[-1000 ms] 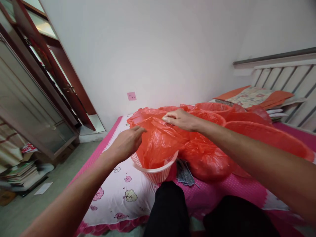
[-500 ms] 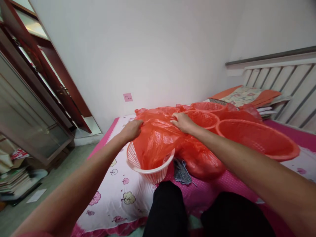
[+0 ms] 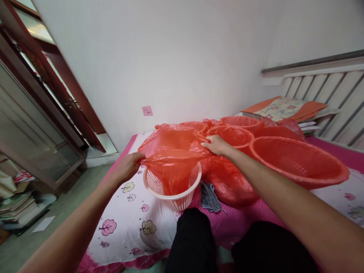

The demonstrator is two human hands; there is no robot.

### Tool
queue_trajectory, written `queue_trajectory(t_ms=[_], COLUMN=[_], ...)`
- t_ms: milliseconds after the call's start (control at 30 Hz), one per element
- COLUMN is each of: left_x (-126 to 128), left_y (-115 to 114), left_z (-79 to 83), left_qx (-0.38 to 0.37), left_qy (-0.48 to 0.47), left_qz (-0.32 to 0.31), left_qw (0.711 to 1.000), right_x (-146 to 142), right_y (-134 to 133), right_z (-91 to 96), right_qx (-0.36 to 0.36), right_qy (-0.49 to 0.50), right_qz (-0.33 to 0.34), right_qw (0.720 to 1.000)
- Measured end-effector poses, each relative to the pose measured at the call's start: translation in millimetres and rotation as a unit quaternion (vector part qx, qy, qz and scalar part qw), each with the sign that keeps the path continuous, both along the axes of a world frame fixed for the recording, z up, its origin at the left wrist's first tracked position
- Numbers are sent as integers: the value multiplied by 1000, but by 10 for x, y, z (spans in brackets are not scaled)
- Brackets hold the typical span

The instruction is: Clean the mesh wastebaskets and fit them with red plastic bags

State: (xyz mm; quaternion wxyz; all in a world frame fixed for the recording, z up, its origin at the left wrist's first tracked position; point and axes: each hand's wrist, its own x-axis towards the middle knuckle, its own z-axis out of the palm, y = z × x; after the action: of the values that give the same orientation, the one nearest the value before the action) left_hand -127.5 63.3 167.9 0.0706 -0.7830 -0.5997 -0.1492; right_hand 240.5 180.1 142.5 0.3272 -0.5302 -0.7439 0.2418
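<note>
Stretched between my two hands is a thin red plastic bag, its lower part hanging down inside a white lattice basket. My left hand is closed on the bag's left edge, out beyond the basket's left rim. On the other side my right hand pinches the bag's right edge, above and to the right of the basket. The basket stands upright on the bed just ahead of my knee. A grey knitted cloth lies against its right side.
Several baskets covered in red plastic stand to the right, a wide one nearest. More red plastic is bunched beside the white basket. The bed meets a white wall; folded bedding lies by a white radiator.
My left hand has moved left and down, pulling the bag's edge outward. My right hand has shifted slightly right and down. The bag is now spread wider over the basket.
</note>
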Motion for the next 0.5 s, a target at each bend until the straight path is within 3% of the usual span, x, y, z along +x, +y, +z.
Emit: queue_trajectory(t_ms=[133, 233, 500], left_x=[-169, -249, -267], left_y=[-272, -509, -1070], left_z=[-65, -215, -1065], left_qx=[11, 33, 156], left_qy=[-56, -68, -39], left_qz=[-34, -50, -29], left_qw=[998, 996, 987], right_x=[82, 139, 201], right_y=[-65, -189, -618], right_z=[-190, -355, -828], right_qx=[-12, -15, -102], right_qy=[28, 50, 207], right_qz=[-10, -3, 38], right_qw=[999, 999, 972])
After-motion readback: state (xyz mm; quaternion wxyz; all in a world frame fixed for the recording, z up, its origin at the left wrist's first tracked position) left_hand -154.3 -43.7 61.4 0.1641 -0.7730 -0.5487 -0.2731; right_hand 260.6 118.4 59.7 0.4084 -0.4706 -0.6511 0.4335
